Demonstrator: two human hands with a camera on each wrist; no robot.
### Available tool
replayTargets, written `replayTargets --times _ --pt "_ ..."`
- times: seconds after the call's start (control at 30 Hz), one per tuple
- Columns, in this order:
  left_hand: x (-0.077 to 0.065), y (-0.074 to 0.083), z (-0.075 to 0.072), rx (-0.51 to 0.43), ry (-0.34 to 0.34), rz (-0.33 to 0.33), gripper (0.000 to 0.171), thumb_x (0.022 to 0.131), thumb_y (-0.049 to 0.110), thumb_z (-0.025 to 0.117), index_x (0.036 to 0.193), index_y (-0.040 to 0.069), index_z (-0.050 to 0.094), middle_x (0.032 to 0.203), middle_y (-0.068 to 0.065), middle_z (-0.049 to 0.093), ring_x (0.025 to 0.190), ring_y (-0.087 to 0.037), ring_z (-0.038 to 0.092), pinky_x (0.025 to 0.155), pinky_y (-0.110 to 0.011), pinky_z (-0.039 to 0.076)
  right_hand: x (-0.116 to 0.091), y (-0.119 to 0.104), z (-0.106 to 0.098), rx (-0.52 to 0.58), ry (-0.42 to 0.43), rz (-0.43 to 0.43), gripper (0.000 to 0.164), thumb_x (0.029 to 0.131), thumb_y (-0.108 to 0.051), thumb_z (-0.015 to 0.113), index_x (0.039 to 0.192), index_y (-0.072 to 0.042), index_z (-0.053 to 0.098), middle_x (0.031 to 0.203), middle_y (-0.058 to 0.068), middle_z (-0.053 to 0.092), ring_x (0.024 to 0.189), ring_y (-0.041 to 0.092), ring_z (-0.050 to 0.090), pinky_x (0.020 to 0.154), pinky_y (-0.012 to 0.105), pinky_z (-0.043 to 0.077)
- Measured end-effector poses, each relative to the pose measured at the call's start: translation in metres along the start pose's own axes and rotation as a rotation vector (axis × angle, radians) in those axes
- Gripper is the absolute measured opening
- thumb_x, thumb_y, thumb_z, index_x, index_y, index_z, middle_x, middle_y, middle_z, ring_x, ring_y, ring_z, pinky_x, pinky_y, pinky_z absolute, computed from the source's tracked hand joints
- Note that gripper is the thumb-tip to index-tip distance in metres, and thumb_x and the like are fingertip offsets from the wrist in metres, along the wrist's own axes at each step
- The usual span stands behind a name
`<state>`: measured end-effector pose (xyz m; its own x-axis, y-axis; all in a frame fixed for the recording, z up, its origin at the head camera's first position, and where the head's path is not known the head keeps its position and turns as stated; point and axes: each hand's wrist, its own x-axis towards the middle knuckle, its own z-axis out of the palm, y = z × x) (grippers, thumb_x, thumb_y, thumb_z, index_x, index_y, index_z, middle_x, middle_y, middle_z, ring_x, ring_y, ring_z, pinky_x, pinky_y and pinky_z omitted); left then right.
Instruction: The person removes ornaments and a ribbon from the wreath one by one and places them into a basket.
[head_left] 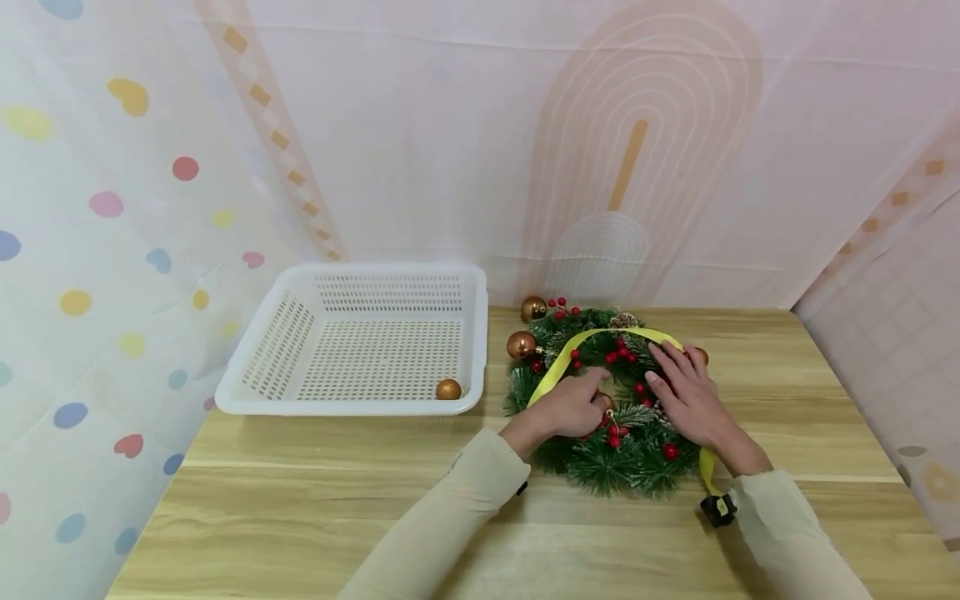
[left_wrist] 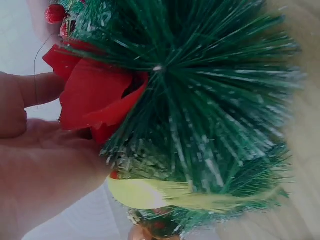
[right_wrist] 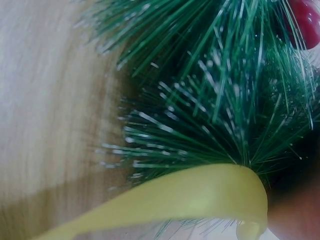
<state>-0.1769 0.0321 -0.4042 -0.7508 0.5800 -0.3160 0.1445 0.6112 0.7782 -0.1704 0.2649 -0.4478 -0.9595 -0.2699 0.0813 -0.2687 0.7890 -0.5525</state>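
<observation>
A green wreath (head_left: 600, 467) with red berries (head_left: 670, 451) and pinecones lies on the table. A yellow ribbon (head_left: 558, 367) arches over its upper part and runs down beneath my right wrist. My left hand (head_left: 573, 406) reaches over the wreath's middle, fingers bent about a copper bauble (head_left: 604, 401) that is mostly hidden. In the left wrist view, red petals (left_wrist: 95, 95) cover its fingertips. My right hand (head_left: 692, 404) rests on the wreath's right side with extended fingers, by the ribbon. The right wrist view shows the ribbon (right_wrist: 210, 192) beside pine needles (right_wrist: 200, 115).
A white perforated basket (head_left: 348, 408) stands left of the wreath, with one copper bauble (head_left: 447, 389) in its front right corner. Two more copper baubles (head_left: 521, 344) sit at the wreath's upper left edge. The wooden table (head_left: 337, 483) meets a patterned curtain (head_left: 420, 167) behind.
</observation>
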Motion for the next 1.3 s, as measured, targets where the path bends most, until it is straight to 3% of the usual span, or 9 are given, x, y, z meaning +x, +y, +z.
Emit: replayTargets --times 0.1,0.23,0.47,0.93,1.3 --pt "-0.001 -0.003 0.001 0.01 0.063 0.031 0.043 0.105 0.015 0.047 0.147 0.01 0.041 0.104 -0.002 0.059 0.074 -0.014 0.052 0.073 -0.028 0.044 0.0 0.0 0.0 0.0 -0.002 -0.001 0.058 0.109 -0.036 0.034 0.156 -0.004 0.025 0.161 0.026 0.016 0.147 0.048 0.002 0.103 0.077 0.015" --pt "-0.001 -0.008 0.003 0.049 0.148 0.071 0.039 0.101 0.014 0.056 0.139 0.012 0.05 0.116 -0.003 0.06 0.096 -0.014 0.057 0.085 -0.03 0.048 0.0 0.0 -0.001 -0.001 -0.004 -0.001 0.058 0.109 -0.036 0.034 0.156 -0.004 0.025 0.161 0.026 0.016 0.147 0.048 0.001 0.103 0.077 0.015" --pt "-0.006 -0.014 0.006 0.043 0.221 0.147 0.036 0.098 0.015 0.061 0.133 0.012 0.055 0.119 -0.005 0.058 0.103 -0.017 0.058 0.089 -0.03 0.049 -0.001 -0.001 -0.001 -0.006 0.005 -0.006 0.058 0.108 -0.035 0.035 0.156 -0.003 0.027 0.161 0.026 0.016 0.147 0.048 0.002 0.103 0.077 0.015" --pt "-0.01 -0.019 0.006 0.005 0.221 0.21 0.033 0.099 0.014 0.061 0.132 0.013 0.057 0.12 -0.004 0.056 0.105 -0.015 0.054 0.091 -0.03 0.047 0.0 -0.001 0.0 -0.009 0.006 -0.001 0.058 0.108 -0.036 0.035 0.156 -0.004 0.027 0.161 0.026 0.016 0.147 0.048 0.002 0.102 0.077 0.016" --pt "-0.008 -0.028 0.006 -0.048 0.203 0.319 0.032 0.097 0.013 0.063 0.129 0.012 0.057 0.119 -0.001 0.057 0.108 -0.012 0.055 0.096 -0.029 0.047 0.0 -0.002 -0.001 -0.017 0.003 0.007 0.058 0.108 -0.037 0.034 0.156 -0.004 0.027 0.161 0.026 0.016 0.147 0.048 0.001 0.102 0.078 0.015"
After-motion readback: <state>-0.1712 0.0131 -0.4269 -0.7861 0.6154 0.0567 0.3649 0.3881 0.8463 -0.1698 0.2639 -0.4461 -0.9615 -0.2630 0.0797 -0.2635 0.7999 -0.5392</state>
